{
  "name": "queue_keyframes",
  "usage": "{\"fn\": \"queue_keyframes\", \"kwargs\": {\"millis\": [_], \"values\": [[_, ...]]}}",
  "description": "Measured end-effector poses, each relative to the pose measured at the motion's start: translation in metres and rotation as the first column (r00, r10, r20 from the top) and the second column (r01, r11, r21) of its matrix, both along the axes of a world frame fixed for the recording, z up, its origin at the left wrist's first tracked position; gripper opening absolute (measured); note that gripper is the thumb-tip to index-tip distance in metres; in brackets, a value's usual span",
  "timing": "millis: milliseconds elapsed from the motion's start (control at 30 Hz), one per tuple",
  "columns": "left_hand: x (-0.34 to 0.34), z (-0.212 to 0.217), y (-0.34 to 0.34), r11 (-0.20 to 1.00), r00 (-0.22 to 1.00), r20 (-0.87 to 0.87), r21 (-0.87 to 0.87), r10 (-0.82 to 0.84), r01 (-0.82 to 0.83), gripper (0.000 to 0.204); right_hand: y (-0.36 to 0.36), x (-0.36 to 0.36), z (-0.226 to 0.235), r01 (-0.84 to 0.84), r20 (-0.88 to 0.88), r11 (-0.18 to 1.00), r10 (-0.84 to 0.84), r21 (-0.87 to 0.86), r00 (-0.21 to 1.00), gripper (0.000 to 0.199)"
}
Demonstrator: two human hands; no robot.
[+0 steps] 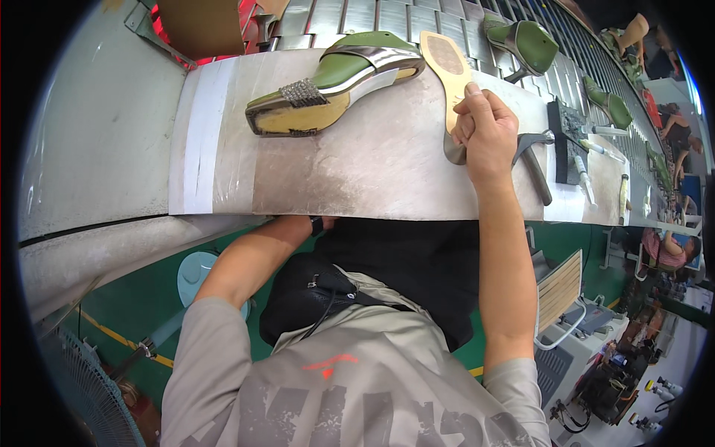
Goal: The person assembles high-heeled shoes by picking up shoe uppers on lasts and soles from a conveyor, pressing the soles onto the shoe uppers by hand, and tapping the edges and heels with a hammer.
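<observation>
My right hand (485,132) is closed round the middle of a beige insole (445,61), its thumb pressed against it. The insole's broad heel end points away from me, and its darker other end hangs below my fingers. My left hand (328,222) is mostly hidden beneath the table's near edge; its fingers do not show, only the wrist with a black band. To the left of my right hand, a sandal on a green last (331,86) lies on its side on the worktable (372,167). It has a glittery toe strap, a metallic band and a tan underside.
Right of my hand lies a hammer (533,165), beside a dark block (567,141) and several syringe-like applicators (585,179). Beyond the table runs a slatted metal conveyor (387,16) carrying another green-lasted shoe (525,46). A fan (93,395) stands lower left. Other people sit far right.
</observation>
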State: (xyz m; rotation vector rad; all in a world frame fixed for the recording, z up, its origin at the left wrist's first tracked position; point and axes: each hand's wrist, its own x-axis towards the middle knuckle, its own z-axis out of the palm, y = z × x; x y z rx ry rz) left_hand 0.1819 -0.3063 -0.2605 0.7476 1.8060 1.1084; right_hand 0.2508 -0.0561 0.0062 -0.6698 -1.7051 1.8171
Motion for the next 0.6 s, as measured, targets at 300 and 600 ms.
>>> {"fn": "queue_keyframes", "kwargs": {"millis": [300, 600], "values": [[-0.053, 0.025, -0.019, 0.993, 0.993, 0.045, -0.043, -0.112, 0.114, 0.051, -0.025, 0.012, 0.011, -0.125, 0.108, 0.981, 0.110, 0.148, 0.988, 0.036], [-0.012, 0.012, 0.000, 0.995, 0.973, -0.210, -0.049, -0.099, 0.091, 0.050, -0.022, 0.030, 0.041, -0.041, -0.009, 0.985, 0.043, 0.169, 0.999, 0.031]]}}
